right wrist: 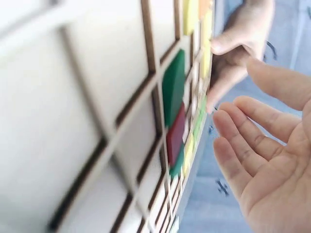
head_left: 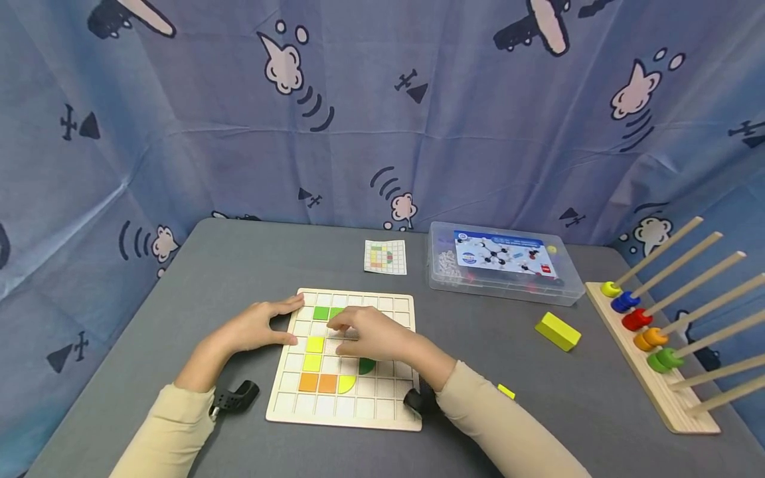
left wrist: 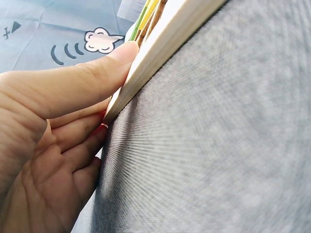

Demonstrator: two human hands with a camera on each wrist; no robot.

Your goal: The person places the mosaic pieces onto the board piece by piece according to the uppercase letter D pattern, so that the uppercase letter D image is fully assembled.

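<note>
A wooden grid board (head_left: 343, 419) lies on the grey table. On it sit green squares (head_left: 321, 313), yellow squares (head_left: 312, 362), orange squares (head_left: 308, 382), a yellow rounded tile (head_left: 346, 384) and a dark green tile (head_left: 366, 366). A dark red tile (right wrist: 176, 136) shows beside the dark green one in the right wrist view. My left hand (head_left: 254, 326) rests against the board's left edge, thumb and forefinger spread apart. Over the middle of the board hovers my right hand (head_left: 376, 334), its fingers loosely extended with nothing between them, hiding part of the grid.
Behind the board lies a small pattern card (head_left: 385, 257). A clear plastic box (head_left: 508, 262) stands at the back right. To the right are a yellow block (head_left: 558, 331) and a wooden peg rack (head_left: 651, 365) with coloured beads. A small yellow piece (head_left: 506, 391) shows by the right sleeve.
</note>
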